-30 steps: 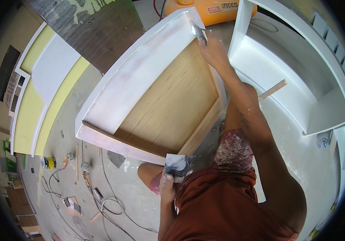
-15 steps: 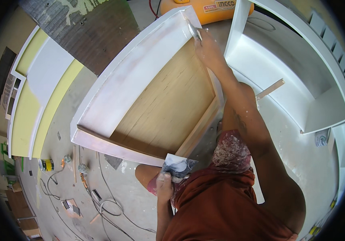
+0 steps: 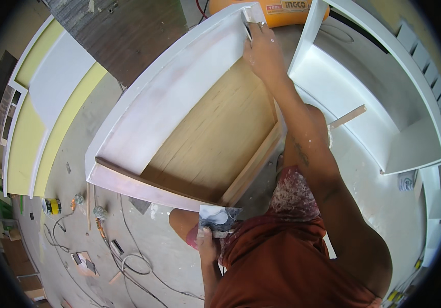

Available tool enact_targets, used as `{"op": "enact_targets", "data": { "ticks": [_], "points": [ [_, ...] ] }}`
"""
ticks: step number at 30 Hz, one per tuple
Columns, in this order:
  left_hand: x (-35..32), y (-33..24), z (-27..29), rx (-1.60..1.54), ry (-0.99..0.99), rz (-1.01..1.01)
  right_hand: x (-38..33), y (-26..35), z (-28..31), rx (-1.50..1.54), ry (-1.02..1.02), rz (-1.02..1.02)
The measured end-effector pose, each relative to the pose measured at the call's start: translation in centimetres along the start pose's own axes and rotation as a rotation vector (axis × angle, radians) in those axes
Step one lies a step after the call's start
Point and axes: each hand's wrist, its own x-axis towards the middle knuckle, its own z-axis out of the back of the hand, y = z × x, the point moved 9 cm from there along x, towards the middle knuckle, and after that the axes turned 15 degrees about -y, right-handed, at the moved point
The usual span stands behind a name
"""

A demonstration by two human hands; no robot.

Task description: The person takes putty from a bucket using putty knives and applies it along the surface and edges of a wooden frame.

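Scraper (image 3: 247, 32) tight in right grip (image 3: 264, 51), at corner of white frame (image 3: 179, 92); plate (image 3: 218, 216) in left grip (image 3: 208, 243).

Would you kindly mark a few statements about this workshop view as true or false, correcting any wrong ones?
1. The left hand holds a flat plate smeared with something white. True.
2. The right hand is empty. False: it holds a thin-bladed tool at the far end of the white-edged panel.
3. An orange tank sits beyond the panel's far end. True.
4. The black-and-yellow can is to the right of the panel. False: it is to the left.
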Motion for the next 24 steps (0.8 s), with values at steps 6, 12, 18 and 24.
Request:
{"op": "enact_targets", "data": {
  "ticks": [6,12,18,24],
  "points": [
    [1.0,-1.1,-1.8,-0.004,0.061,-0.025,-3.2,5.4,0.9,0.047,0.060,-0.004],
    [1.8,-2.7,-2.6,-0.062,0.007,-0.069,-6.5,13.3,3.2,0.142,0.075,0.061],
    [2.2,-5.7,-1.5,-0.267,-0.087,-0.161,-9.8,19.4,4.3,0.239,0.152,0.116],
    [2.4,-9.8,-3.4,-0.396,-0.146,-0.200,-12.7,23.3,6.3,0.415,0.285,0.202]
  ]
}}
